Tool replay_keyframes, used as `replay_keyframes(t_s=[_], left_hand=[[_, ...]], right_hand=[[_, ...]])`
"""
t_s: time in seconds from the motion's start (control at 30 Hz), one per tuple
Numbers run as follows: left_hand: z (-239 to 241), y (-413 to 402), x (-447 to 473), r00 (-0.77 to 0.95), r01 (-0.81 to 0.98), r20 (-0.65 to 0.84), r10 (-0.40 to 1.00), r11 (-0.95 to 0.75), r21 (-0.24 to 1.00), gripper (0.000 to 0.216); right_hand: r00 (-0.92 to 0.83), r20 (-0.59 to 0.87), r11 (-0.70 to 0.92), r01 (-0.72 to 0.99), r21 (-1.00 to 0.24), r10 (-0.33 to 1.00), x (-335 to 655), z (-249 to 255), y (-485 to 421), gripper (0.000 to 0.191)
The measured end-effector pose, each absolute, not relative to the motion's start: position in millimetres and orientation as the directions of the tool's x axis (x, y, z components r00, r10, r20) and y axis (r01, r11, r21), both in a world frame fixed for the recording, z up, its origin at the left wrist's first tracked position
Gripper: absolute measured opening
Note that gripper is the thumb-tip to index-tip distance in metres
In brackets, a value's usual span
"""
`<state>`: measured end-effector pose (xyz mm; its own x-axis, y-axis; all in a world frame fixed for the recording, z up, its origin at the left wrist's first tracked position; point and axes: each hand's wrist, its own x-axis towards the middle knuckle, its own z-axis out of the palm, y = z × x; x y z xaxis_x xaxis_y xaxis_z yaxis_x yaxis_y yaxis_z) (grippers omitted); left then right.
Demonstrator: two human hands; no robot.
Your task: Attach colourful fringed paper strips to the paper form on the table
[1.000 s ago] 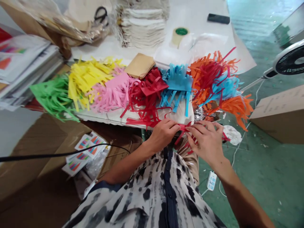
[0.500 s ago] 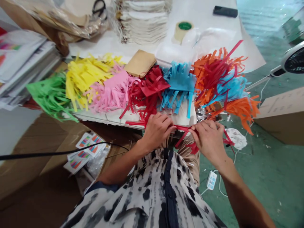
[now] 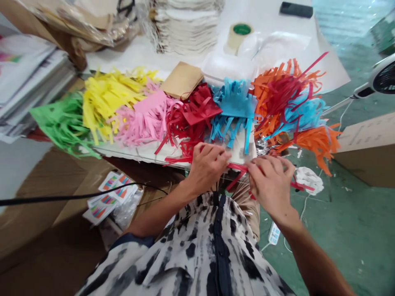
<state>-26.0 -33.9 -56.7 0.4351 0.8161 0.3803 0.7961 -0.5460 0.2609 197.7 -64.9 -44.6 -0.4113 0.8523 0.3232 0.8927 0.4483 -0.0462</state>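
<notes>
My left hand (image 3: pixel 206 166) and my right hand (image 3: pixel 270 183) meet at the near table edge, both pinched on a red fringed paper strip (image 3: pixel 239 167) stretched between them. Its loose red fringes hang down by my lap and trail out to the right of my right hand. Just beyond my hands lie piles of fringed paper: red (image 3: pixel 193 117), blue (image 3: pixel 234 107), pink (image 3: pixel 145 119), yellow (image 3: pixel 108 96), green (image 3: pixel 63 123), and a mixed orange, red and blue heap (image 3: pixel 290 102).
A brown paper packet (image 3: pixel 182 80), a tape roll (image 3: pixel 239 35), stacked cloth bags (image 3: pixel 185 26) and a black phone (image 3: pixel 295 9) lie farther back on the white table (image 3: pixel 145 57). Paper stacks (image 3: pixel 27 82) sit left, a cardboard box (image 3: pixel 367 148) and fan (image 3: pixel 382 78) right, a power strip (image 3: pixel 273 234) on the floor.
Both hands have shifted slightly up and right while working the red strip between them. The view has drifted a little, so the table contents sit slightly higher.
</notes>
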Motion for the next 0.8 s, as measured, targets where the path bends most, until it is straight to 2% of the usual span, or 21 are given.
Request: replay_keyframes(t_s=[0.1, 0.27, 0.37, 0.47, 0.6, 0.8], left_hand=[[-61.5, -35.5, -29.6, 0.533, 0.716, 0.450, 0.717, -0.665, 0.211, 0.019], [-60.2, -34.8, -62.1, 0.485, 0.755, 0.421, 0.767, -0.610, 0.240, 0.019], [-53.4, -37.5, -68.7, 0.421, 0.794, 0.469, 0.776, -0.566, 0.224, 0.021], [-50.8, -40.5, -52.1, 0.466, 0.750, 0.512, 0.722, -0.629, 0.203, 0.020], [-60.6, -36.3, -24.2, 0.659, 0.619, 0.403, 0.635, -0.763, 0.189, 0.017], [-72.5, -26.9, -18.1, 0.656, 0.667, 0.340, 0.673, -0.729, 0.156, 0.014]], right_hand=[[-0.483, 0.366, 0.536, 0.842, -0.054, 0.796, 201.0, -51.2, -73.4, 0.025], [-0.431, 0.338, 0.482, 0.872, -0.081, 0.837, 217.0, -56.3, -80.9, 0.029], [-0.429, 0.326, 0.480, 0.872, -0.093, 0.843, 219.0, -51.3, -80.9, 0.027], [-0.433, 0.332, 0.483, 0.872, -0.082, 0.838, 214.4, -43.6, -78.3, 0.022], [-0.422, 0.324, 0.469, 0.879, -0.082, 0.847, 209.4, -36.8, -74.0, 0.016], [-0.424, 0.323, 0.477, 0.872, -0.105, 0.846, 203.9, -38.2, -65.9, 0.015]])
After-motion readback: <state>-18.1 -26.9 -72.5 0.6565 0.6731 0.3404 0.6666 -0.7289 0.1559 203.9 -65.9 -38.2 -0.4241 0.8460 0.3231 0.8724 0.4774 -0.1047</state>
